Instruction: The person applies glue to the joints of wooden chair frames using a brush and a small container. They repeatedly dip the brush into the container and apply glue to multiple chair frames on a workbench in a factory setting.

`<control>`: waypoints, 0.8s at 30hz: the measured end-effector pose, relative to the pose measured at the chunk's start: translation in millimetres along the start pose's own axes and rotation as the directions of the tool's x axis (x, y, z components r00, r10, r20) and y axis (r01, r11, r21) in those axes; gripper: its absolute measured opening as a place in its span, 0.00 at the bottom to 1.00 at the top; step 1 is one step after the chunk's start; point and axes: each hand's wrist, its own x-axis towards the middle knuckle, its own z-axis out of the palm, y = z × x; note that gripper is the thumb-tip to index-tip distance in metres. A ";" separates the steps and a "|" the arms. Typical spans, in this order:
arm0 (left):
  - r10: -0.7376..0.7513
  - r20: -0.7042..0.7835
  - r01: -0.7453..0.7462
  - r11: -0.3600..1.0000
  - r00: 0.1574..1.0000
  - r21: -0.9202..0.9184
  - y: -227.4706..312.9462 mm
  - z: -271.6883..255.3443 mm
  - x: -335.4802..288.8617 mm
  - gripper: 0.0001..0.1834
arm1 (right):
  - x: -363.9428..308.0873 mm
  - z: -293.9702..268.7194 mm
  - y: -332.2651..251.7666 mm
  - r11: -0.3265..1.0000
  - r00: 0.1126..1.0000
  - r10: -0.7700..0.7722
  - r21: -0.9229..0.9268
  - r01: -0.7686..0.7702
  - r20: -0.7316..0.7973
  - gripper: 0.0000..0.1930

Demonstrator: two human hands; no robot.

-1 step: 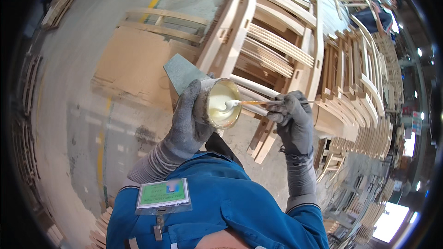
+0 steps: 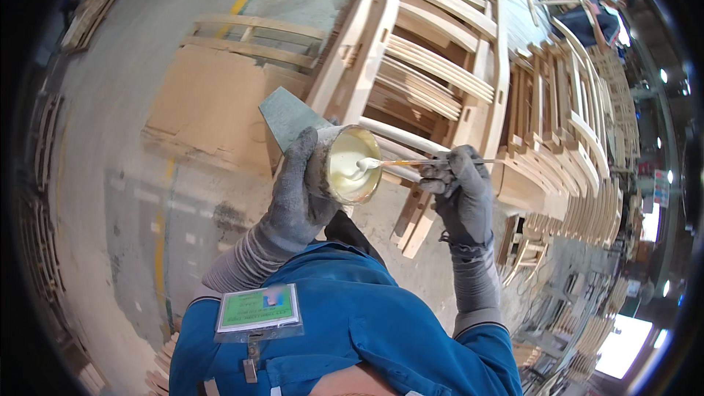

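Note:
My left hand (image 2: pixel 293 187), in a grey glove, is wrapped round a round, stained cup (image 2: pixel 320 169). The cup tilts toward me, so the thick creamy-white paste (image 2: pixel 346 169) inside shows. Pinched in the gloved fingers of my right hand (image 2: pixel 463 194) is a thin stick (image 2: pixel 403 163). Its paste-coated end dips into the cup's mouth, while the other end sticks out past my knuckles. Just beyond the cup, a flat grey-green piece (image 2: pixel 288 117) juts out; whether my left hand touches it is hidden.
Ahead, pale wooden frames (image 2: pixel 378 51) stand with curved slats (image 2: pixel 440 59) stacked among them. More wooden chair parts (image 2: pixel 561 117) are piled to the right. A brown board (image 2: pixel 202 95) and a pallet (image 2: pixel 257 26) lie on the floor at left. A person (image 2: pixel 587 26) is at the far right.
The wooden frames and my right hand with the stick sit very slightly further left in the picture. Both hands keep the same holds.

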 end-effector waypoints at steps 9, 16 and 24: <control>-0.626 0.088 0.506 0.531 0.775 -0.679 -27.6 35.3 26.5 0.27 | 2.5 -61.2 10.0 0.962 0.982 0.166 0.232 -0.143 -0.086 0.10; -0.616 0.035 0.452 0.537 0.787 -0.712 -17.9 21.8 36.1 0.31 | 75.9 -128.5 -64.3 0.795 0.832 -0.509 -0.491 0.356 -0.220 0.08; -0.582 -0.256 0.359 0.731 0.772 -0.580 -11.3 -7.0 27.7 0.29 | 153.9 -150.8 -67.5 0.123 0.880 -0.470 -0.981 0.147 0.073 0.08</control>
